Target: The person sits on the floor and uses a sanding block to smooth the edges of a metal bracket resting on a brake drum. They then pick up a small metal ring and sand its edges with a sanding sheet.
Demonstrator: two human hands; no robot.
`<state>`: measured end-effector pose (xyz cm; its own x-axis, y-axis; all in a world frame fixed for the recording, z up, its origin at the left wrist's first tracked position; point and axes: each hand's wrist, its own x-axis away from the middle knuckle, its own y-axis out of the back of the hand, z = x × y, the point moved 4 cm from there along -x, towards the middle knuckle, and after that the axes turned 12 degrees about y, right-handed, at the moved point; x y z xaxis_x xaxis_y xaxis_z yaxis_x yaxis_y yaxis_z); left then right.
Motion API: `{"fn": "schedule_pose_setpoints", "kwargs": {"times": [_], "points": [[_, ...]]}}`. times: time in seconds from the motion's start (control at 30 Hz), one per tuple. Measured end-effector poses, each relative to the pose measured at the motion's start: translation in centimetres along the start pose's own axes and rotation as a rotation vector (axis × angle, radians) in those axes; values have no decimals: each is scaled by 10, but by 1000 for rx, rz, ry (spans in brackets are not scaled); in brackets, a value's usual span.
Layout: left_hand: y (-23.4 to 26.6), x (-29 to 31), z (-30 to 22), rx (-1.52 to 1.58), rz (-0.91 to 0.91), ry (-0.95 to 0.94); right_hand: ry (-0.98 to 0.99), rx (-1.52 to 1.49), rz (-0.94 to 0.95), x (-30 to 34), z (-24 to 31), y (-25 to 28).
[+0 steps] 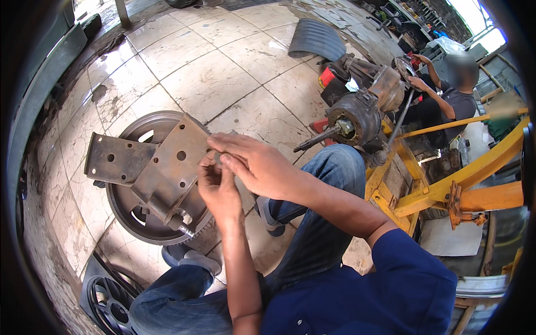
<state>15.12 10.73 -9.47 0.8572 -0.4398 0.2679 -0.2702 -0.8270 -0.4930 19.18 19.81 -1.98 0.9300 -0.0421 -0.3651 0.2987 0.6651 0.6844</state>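
Both hands meet in front of me at the near right edge of a rusty metal plate bracket [174,159]. My left hand [220,190] has its fingers and thumb closed on a small dark metal piece [218,158], mostly covered by fingers. From the right, my right hand [257,164] reaches over it, fingers long and together, its thumb pressed against the same piece. The bracket has several round holes and a tube along its near edge, with a shiny rod end [186,230] by it. Beneath lies a large round metal wheel [117,204]; a second holed plate [117,159] overlaps it at left.
At right, a greasy gear housing with a shaft [357,120] sits by a yellow stand [413,195]. Beyond it a person [458,103] handles a round part. A curved ribbed sheet [317,40] lies on the tiled floor [223,72]. Near left is a black fan-like part [111,301].
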Motion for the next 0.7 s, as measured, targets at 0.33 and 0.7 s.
{"fn": "schedule_pose_setpoints", "kwargs": {"times": [0.33, 0.7], "points": [[-3, 7, -11, -116, -14, -151, -5, -4, -86, 0, 5, 3], [-4, 11, -29, 83, 112, -216, -195, -485, -264, -8, 8, 28]]}}
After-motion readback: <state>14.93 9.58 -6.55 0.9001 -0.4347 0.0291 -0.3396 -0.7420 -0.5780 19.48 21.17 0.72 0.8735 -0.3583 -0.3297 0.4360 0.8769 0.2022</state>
